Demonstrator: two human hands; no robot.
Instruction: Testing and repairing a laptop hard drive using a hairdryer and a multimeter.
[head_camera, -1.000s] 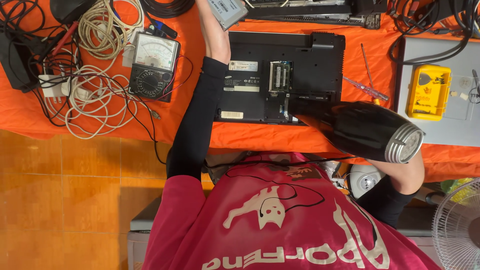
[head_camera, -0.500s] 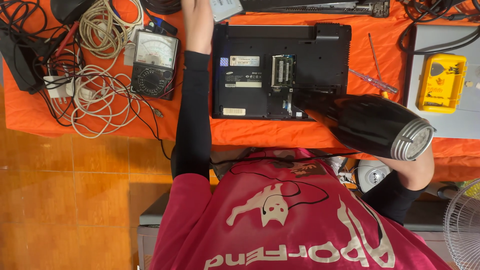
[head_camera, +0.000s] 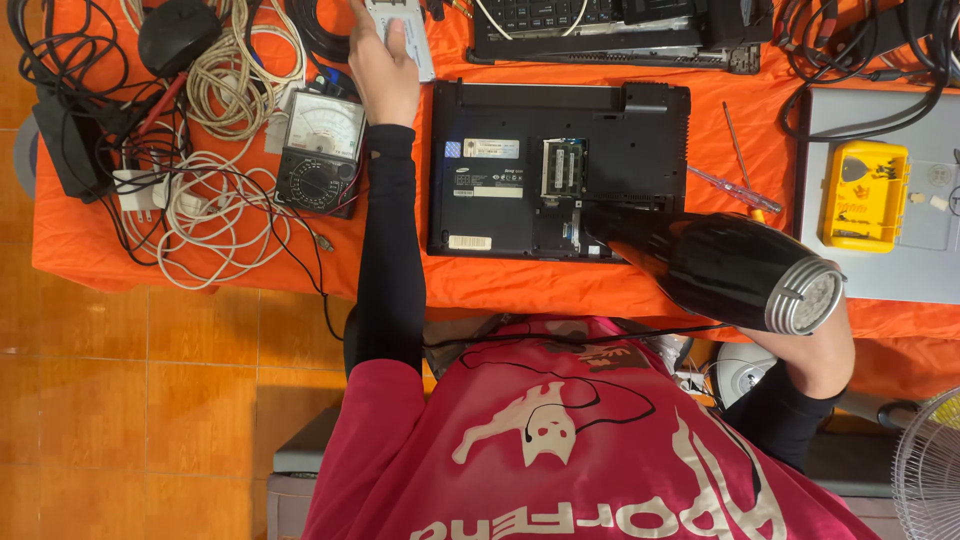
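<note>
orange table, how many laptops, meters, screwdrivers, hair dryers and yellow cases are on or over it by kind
laptops: 3, black one upturned, another at the far edge, grey one
analogue meter: 1
screwdriver: 1
hair dryer, held over the table: 1
yellow case: 1
total: 7

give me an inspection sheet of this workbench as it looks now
surface: table under orange cloth
job's things: black laptop upside down, memory bay open; black hair dryer aimed at it
clutter: analog multimeter, yellow case, screwdriver
grippers: left hand on small grey device; right hand hidden behind dryer
cables: white and black cords tangled at one end
surroundings: tiled floor, fan
</note>
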